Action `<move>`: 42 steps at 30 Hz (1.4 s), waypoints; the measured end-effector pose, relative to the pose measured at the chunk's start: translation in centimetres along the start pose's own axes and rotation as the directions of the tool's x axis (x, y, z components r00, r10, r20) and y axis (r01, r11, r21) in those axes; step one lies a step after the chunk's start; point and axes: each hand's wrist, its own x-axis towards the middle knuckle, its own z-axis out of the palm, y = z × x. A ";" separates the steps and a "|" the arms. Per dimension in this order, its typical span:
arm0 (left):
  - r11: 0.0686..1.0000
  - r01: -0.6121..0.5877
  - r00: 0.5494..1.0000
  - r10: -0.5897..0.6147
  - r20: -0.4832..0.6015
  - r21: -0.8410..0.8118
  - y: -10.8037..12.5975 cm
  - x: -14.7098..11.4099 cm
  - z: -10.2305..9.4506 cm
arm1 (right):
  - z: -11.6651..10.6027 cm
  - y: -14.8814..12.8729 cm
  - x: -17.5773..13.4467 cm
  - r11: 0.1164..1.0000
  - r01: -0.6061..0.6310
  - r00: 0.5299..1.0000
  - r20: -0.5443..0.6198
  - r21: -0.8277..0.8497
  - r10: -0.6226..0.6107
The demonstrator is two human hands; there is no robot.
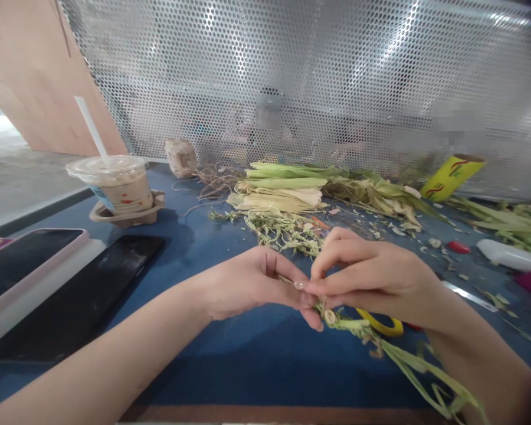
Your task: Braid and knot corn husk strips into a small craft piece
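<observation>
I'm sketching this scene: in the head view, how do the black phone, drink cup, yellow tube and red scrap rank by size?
Largest to smallest, as they look:
1. Black phone, perhaps enlarged by nearness
2. Drink cup
3. Yellow tube
4. Red scrap

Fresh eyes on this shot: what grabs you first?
The left hand and right hand, fingertips meeting front and centre, with a green plant stem at the left fingertips trailing lower right. Behind them lies a pile of pale-green leaves. At left, a lidded cup with a straw; at far right, a tilted bright yellow tube.
</observation>
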 end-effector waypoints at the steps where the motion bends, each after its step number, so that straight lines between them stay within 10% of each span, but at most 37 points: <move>1: 1.000 0.001 1.000 -0.001 0.004 -0.008 0.0 0.0 0.0 | 0.0 0.0 0.0 1.000 0.003 1.000 -0.006 0.008 -0.003; 23: 0.998 0.067 0.998 -0.067 0.000 -0.021 0.2 -0.1 0.1 | 0.6 0.3 0.0 0.989 0.045 0.991 -0.129 0.142 -0.026; 30: 0.999 0.047 0.999 -0.047 -0.014 -0.019 0.2 -0.1 0.2 | 1.2 0.1 0.0 0.937 -0.143 0.970 -0.144 0.317 0.197; 42: 0.996 0.060 0.998 -0.059 0.011 -0.061 0.1 -0.1 0.0 | 0.6 0.0 -0.2 0.925 -0.192 0.976 -0.033 0.327 0.215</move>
